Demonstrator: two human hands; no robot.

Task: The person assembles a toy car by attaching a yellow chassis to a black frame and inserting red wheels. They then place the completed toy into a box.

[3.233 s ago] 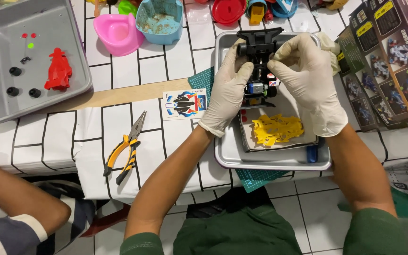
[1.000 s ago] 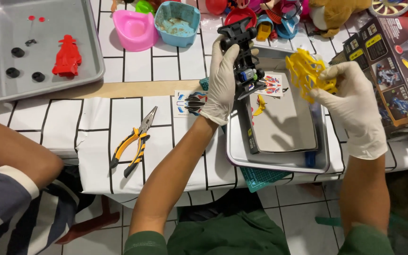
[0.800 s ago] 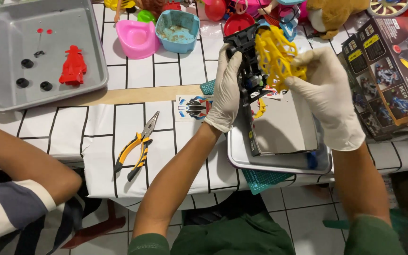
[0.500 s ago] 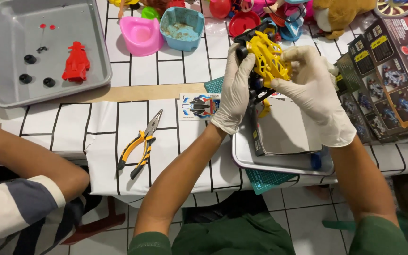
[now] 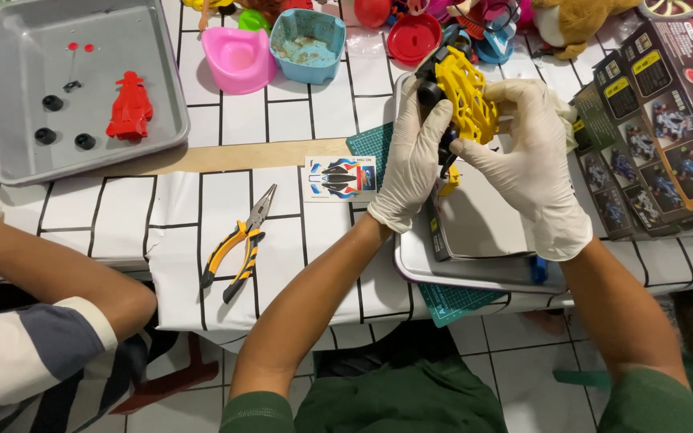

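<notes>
Since a moment ago the yellow body shell has come down onto the black chassis, above the tray. Left hand grasps the chassis, right hand the shell. Best to align the edges first, then press evenly.

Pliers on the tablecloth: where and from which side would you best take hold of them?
Grip the pliers by the two yellow-and-black handles, probably from above. They lie flat, handles splayed toward the near table edge, the thin jaws pointing away toward the sticker sheet.
</notes>
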